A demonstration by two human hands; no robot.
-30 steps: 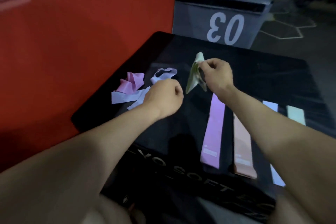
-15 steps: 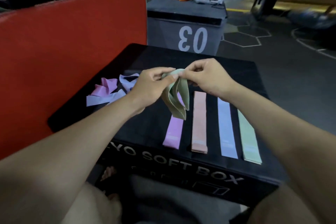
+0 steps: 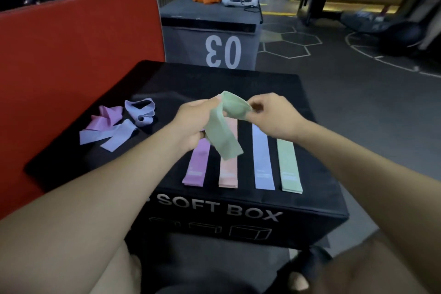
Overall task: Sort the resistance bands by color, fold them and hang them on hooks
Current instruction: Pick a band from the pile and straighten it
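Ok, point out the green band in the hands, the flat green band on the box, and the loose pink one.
held green band [image 3: 220, 137], head view, on its hanging middle.
flat green band [image 3: 289, 164], head view, mid-strip.
loose pink band [image 3: 105, 118], head view, on its crumpled middle.

Dim, soft focus, wide-angle edge distortion.

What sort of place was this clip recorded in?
Most likely a gym: a black plyo box printed SOFT BOX, a grey numbered box behind it, and resistance bands laid on top.
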